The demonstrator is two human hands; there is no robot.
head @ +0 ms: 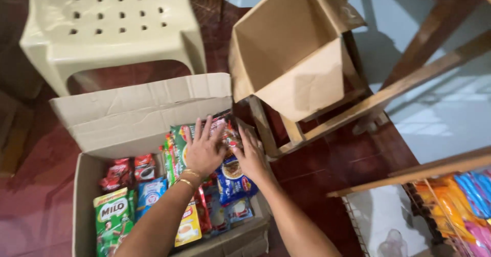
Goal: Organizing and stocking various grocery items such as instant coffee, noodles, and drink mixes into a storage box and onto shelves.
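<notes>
Both hands rest on upright snack packets near the far right corner of the open cardboard box.

My left hand (203, 149) lies flat with fingers spread on a green packet (180, 139) standing on edge; it presses rather than grips. My right hand (251, 157) lies just beside it, fingers extended against a red-and-white packet (228, 134) in the same stack; I cannot tell whether its thumb hooks around anything. The cardboard box (82, 185) sits on the dark red floor (41, 185), far flap raised. A green pouch (111, 216) occupies its near left corner, blue packets (232, 183) line its right edge. An empty carton (286, 47) sits tilted beyond, beside a cream plastic chair (110, 21).
</notes>
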